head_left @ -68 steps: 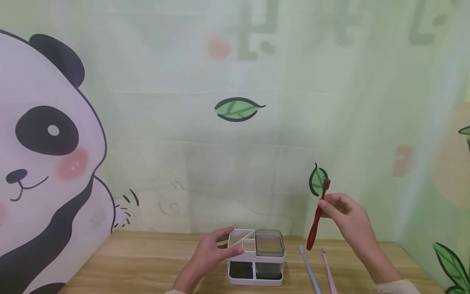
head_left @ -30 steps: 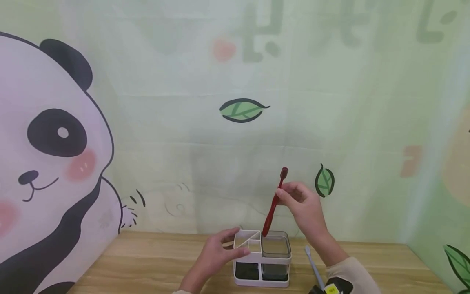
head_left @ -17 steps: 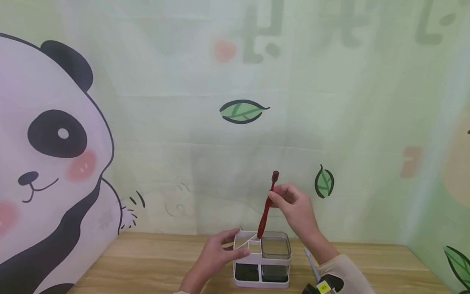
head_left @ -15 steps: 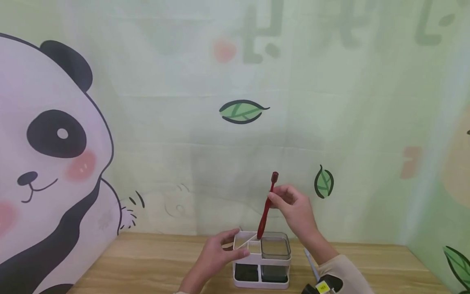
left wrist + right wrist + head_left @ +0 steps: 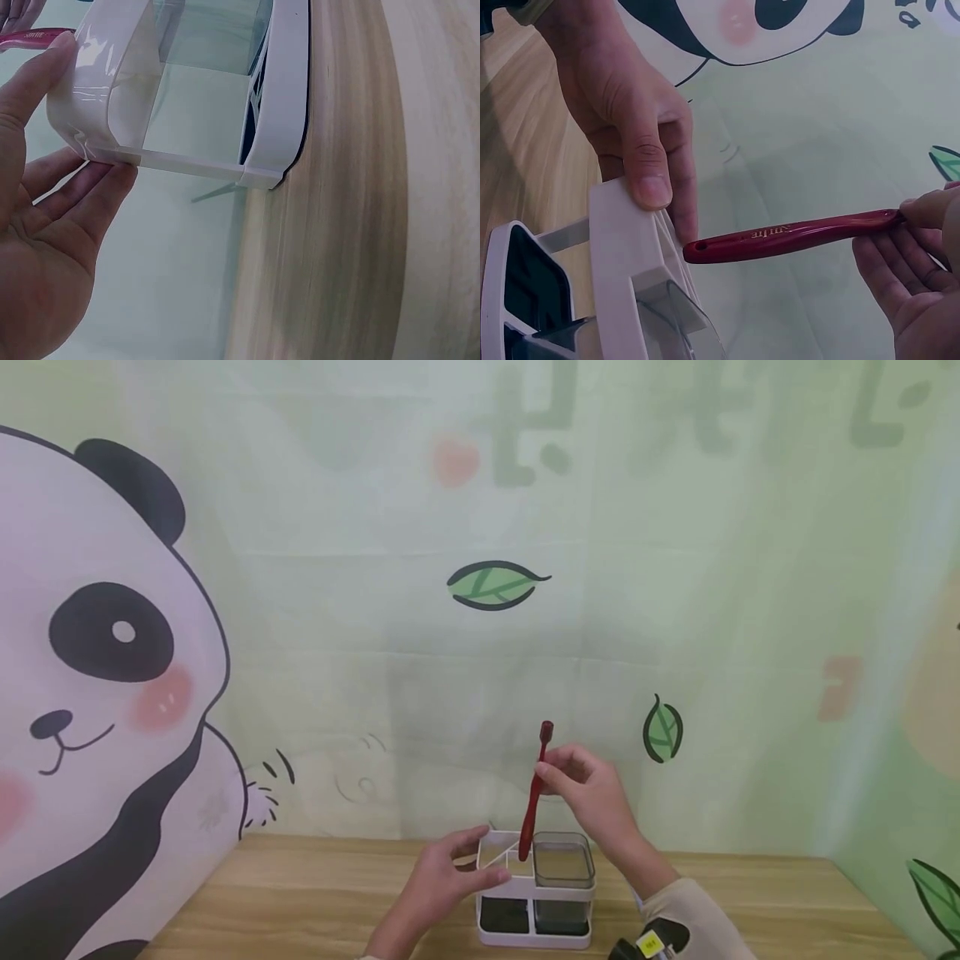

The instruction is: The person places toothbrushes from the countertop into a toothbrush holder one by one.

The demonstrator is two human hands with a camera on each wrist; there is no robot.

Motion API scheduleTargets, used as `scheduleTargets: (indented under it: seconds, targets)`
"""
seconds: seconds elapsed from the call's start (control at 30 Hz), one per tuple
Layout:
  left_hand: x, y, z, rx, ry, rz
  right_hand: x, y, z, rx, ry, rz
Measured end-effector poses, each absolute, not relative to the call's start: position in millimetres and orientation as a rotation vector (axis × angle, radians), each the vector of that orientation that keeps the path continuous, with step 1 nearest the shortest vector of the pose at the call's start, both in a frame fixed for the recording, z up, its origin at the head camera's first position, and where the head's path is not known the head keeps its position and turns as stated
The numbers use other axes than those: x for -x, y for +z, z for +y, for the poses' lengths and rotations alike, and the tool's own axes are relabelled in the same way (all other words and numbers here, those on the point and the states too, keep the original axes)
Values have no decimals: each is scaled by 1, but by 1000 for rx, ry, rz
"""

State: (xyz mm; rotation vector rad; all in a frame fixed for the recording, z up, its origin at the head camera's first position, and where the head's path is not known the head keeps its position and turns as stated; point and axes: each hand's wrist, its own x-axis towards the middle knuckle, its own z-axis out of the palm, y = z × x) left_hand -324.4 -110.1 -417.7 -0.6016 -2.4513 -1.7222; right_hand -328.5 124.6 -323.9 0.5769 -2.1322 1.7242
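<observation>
A white two-tier toothbrush holder stands on the wooden table, with divided slots at upper left and a clear cup at upper right. My left hand grips its left side, thumb in front and fingers behind; the left wrist view shows the fingertips on its white wall. Between thumb and fingers, my right hand pinches a dark red toothbrush just below its head, bristle end up. The handle's lower end overlaps the small slots in the head view; in the right wrist view that handle reaches the holder's top edge.
A sliver of a blue toothbrush shows beside my right forearm, which covers the rest of it. A black wrist device sits at my right sleeve. Behind the table hangs a green printed backdrop with a panda.
My right hand has carried the red toothbrush leftward from beside the holder to over its slots, then lowered it a little and turned it more upright. The left hand keeps its grip on the holder.
</observation>
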Motion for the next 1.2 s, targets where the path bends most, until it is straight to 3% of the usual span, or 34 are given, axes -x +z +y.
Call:
scheduleTargets:
  seconds: [1.2]
  targets:
    - [325,-420,-111,608,-1749,-2418,334,-361,107,-593,1780,-2218]
